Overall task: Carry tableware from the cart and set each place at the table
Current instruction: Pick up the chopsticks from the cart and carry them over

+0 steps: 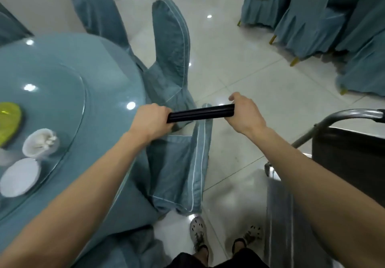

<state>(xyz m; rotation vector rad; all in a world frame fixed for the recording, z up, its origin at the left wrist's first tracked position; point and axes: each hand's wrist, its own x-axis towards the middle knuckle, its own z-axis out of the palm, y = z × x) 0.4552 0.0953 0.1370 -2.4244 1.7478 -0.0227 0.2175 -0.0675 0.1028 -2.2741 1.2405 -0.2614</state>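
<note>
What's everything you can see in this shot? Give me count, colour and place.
stick bundle: one, black, centre, gripped at both ends
table: one, teal cloth, left
glass disc: one, clear, on the table
pot: one, white, on the table, far left
saucer: one, white, nearer than the pot
green item: one, yellow-green, left edge
covered chairs: several, teal, by the table and top right
cart: one, metal, right
tub: one, black, in the cart
shoes: two, pale, bottom
left hand: one, grips the bundle's left end
right hand: one, grips its right end
</note>
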